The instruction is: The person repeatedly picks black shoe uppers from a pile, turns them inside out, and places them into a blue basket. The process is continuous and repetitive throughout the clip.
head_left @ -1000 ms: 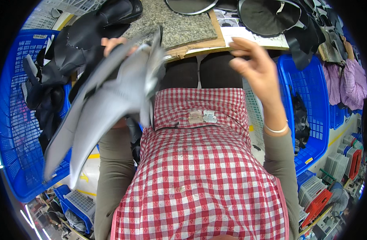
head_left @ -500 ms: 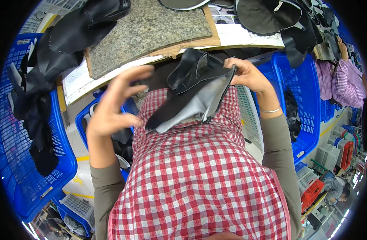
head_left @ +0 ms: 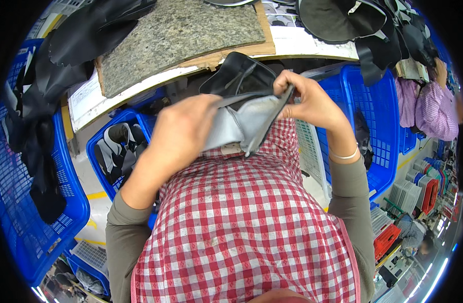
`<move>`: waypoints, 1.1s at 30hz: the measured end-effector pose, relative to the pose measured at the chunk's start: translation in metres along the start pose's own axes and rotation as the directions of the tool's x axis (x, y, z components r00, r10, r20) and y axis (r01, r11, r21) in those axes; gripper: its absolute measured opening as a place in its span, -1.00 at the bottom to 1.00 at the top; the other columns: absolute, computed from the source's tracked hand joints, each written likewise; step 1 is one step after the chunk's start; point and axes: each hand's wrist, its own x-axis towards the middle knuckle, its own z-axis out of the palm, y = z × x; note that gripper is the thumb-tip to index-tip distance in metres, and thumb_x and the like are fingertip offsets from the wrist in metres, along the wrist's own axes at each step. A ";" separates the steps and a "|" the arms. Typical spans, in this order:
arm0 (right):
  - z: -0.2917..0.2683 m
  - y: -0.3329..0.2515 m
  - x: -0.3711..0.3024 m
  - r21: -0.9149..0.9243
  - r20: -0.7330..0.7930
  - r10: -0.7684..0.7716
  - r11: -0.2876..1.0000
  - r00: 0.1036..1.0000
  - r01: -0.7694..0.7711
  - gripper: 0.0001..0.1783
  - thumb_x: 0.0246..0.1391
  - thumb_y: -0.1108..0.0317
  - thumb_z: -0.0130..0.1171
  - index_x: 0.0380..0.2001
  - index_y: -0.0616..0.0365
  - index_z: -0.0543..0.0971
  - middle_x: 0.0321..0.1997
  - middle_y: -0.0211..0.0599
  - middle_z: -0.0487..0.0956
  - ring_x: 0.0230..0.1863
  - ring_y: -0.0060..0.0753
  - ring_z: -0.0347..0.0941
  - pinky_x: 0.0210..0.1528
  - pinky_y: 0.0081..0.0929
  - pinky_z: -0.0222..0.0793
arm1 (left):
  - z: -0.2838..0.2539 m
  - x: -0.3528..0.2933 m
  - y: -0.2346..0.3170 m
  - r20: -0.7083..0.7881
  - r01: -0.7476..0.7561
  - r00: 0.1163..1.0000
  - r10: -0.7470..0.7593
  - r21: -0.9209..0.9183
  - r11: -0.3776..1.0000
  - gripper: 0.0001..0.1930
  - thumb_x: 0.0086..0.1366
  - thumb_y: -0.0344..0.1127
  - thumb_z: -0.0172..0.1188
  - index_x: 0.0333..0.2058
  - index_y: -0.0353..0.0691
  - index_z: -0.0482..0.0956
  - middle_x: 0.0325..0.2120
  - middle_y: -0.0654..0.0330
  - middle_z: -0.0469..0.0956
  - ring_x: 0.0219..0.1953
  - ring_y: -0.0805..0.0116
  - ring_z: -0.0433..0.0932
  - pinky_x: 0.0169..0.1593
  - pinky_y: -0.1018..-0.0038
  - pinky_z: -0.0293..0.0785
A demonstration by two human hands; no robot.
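In front of my lap, below the table edge, I hold a black shoe upper (head_left: 226,123) with its grey lining turned toward me. Its black outer part stands up at the back, against the table. My right hand (head_left: 307,98) pinches the upper's right edge between thumb and fingers. Over the left end lies my left hand (head_left: 183,129), slightly blurred, closed on the material with its fingertips partly hidden behind it.
A stone slab (head_left: 186,43) lies on the white table ahead. Black leather pieces (head_left: 90,33) are heaped at left and right. Blue baskets stand on both sides, one (head_left: 97,161) holding grey and black pieces. Someone in a checked purple sleeve (head_left: 436,113) works at far right.
My left hand has come down from the open air, moving right onto the upper's left end. The upper has been turned, showing more grey lining. My right hand keeps its pinch.
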 end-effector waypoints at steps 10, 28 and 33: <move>0.022 -0.021 0.004 -0.218 -0.081 -0.024 0.976 0.996 0.006 -0.48 -0.27 0.36 0.66 -0.37 0.22 0.46 -0.41 -0.24 0.46 -0.36 -0.21 0.41 -0.28 -0.34 0.40 | 0.051 0.012 -0.068 -0.371 -0.233 0.815 0.444 0.493 0.838 -0.61 0.22 -0.37 0.29 0.05 -0.21 0.57 -0.14 0.12 0.62 -0.11 0.08 0.63 -0.08 0.13 0.54; 0.020 -0.023 -0.007 -0.252 -0.122 0.042 0.965 0.992 -0.072 -0.44 -0.31 0.34 0.71 -0.37 0.20 0.47 -0.40 -0.31 0.49 -0.37 -0.33 0.41 -0.29 -0.41 0.40 | 0.059 0.004 -0.053 -0.265 -0.411 0.869 0.418 0.083 0.908 -0.61 0.03 -0.43 0.45 -0.13 -0.19 0.58 -0.19 0.21 0.64 -0.28 0.25 0.57 -0.12 0.37 0.47; 0.017 -0.020 -0.004 -0.237 -0.126 0.031 0.970 0.992 -0.060 -0.44 -0.29 0.30 0.71 -0.35 0.21 0.48 -0.41 -0.32 0.49 -0.36 -0.38 0.42 -0.29 -0.41 0.40 | 0.056 0.010 -0.056 -0.230 -0.523 0.811 0.538 0.129 0.843 -0.65 -0.01 -0.53 0.48 -0.21 -0.30 0.60 -0.23 0.09 0.64 -0.27 0.21 0.59 -0.19 0.36 0.47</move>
